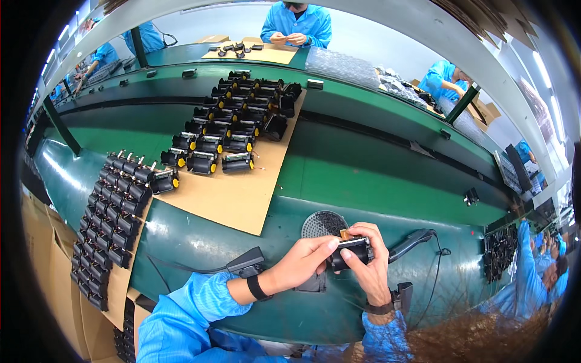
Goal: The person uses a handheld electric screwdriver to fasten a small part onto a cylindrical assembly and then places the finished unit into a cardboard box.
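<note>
A small black plastic module point(350, 256) with a silvery strip along its top is held between my two hands, above the near part of the green bench. A short orange-brown flat cable point(345, 234) sticks up from its far side. My left hand point(310, 259) pinches the module's left end with thumb and fingers. Around its right end wrap the fingers of my right hand point(369, 263), the thumb pressing on the front face. Just beyond the module sits a round grey dish point(310, 228) with small black pieces, probably screws. Below the hands, a dark flat piece is partly hidden.
Cardboard sheets point(242, 206) carry rows of black modules with yellow knobs point(229, 130). More black modules point(106, 233) stand in rows at the left. A black corded tool point(411, 243) lies right of my hands, a black device point(245, 261) left. Co-workers point(296, 27) sit across the bench.
</note>
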Demonstrator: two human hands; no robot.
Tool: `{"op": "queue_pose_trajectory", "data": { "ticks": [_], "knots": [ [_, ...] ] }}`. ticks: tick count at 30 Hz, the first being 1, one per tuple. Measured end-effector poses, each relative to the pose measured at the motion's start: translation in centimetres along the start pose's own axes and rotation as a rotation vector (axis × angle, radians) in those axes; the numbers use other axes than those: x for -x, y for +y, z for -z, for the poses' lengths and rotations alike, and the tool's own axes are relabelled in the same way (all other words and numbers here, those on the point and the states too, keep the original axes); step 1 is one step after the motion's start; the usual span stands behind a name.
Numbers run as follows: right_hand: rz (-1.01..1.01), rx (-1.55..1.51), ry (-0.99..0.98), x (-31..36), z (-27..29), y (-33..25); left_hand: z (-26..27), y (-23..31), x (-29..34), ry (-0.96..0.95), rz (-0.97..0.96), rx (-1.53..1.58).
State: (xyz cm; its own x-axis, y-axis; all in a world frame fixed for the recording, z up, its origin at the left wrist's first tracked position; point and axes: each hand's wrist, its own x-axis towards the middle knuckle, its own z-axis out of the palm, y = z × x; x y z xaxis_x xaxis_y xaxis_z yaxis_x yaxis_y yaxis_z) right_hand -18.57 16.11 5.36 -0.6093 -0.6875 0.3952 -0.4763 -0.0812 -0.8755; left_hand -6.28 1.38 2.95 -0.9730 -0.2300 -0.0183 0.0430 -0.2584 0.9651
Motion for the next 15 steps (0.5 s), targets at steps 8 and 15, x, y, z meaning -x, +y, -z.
{"op": "queue_pose_trajectory", "data": {
  "ticks": [8,15],
  "knots": [
    [0.036,0.019,-0.013,0.2,0.3,0.4,-0.1,0.2,0.4,-0.024,0.001,-0.015],
    [0.096,-0.003,0.069,0.3,-0.4,1.1,-0.8,2.1,0.7,-0.085,-0.069,-0.036]
  ]
}}
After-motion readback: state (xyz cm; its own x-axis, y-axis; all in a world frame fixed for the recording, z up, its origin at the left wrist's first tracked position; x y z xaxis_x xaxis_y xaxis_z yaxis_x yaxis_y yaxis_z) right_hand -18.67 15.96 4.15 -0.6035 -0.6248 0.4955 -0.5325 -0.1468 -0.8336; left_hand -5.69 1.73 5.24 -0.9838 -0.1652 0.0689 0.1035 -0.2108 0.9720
